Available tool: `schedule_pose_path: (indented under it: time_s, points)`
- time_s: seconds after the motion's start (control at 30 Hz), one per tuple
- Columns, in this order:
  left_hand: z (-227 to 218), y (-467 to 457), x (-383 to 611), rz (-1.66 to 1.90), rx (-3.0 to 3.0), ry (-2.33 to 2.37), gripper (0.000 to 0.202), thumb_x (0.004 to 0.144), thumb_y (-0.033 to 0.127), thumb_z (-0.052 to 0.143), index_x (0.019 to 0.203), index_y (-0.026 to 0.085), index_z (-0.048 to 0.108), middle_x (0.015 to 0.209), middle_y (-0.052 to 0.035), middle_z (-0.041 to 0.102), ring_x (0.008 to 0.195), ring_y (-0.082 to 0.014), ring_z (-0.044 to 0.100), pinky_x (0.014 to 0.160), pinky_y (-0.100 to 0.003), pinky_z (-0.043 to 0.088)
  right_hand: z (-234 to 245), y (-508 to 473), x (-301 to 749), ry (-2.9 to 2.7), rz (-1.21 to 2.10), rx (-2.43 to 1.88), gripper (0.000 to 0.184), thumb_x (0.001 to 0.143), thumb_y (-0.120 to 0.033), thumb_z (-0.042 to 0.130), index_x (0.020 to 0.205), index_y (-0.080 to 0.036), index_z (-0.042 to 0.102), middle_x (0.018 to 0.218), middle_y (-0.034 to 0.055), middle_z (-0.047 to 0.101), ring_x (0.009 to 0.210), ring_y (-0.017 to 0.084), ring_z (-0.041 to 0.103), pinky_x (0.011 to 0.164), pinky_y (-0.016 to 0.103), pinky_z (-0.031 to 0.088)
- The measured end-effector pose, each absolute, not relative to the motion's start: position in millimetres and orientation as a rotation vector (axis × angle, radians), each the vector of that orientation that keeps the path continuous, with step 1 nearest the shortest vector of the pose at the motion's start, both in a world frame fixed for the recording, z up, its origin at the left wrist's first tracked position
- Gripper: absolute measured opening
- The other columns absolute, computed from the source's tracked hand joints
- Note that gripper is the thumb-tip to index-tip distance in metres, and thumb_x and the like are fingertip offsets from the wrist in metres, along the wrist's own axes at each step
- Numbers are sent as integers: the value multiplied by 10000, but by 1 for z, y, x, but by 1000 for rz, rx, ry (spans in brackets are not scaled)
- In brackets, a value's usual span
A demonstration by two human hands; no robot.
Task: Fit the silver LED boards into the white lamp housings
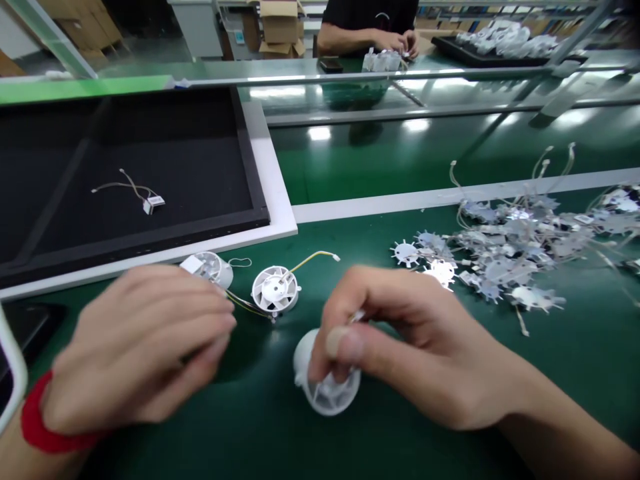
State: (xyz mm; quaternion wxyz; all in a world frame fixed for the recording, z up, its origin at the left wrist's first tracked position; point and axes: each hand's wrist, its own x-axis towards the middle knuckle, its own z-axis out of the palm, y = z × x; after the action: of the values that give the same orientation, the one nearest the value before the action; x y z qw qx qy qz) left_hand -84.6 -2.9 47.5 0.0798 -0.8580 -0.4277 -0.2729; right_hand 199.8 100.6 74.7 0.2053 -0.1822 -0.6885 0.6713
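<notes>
My right hand is closed in a pinch over a white plastic cup-shaped housing that stands on the green mat near me. My left hand, with a red band at the wrist, hovers to the left with its fingers together and curled; what it holds, if anything, is hidden. Just beyond its fingertips lie two white finned housings, one at the left and one at the right, joined by yellow wires.
A heap of star-shaped metal plates with wires spreads over the right of the mat. A black tray at the left holds one small wired connector. Across the conveyor another person's hands work beside a tray of white parts.
</notes>
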Motion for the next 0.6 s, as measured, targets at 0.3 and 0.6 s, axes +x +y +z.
schedule_pose_path:
  time_s: [0.3,0.6]
  points:
    - [35,-1,-44,-716,-2922,-1181,310,1172,445,492,1064,188,628,994,-39,779,890,-244,755,912,-453,460,65,107,190,-2344,1369,-660,177,1054,-192,651,884,-198,697,849,-22,747,725,117,640,665,225,453]
    - [33,-11,-40,-886,-3190,-1559,259,1213,408,383,1336,272,567,1101,26,797,915,-134,768,869,-264,610,58,106,190,-2420,1109,-787,171,1048,-166,653,889,-181,716,841,-22,768,697,116,630,623,241,394]
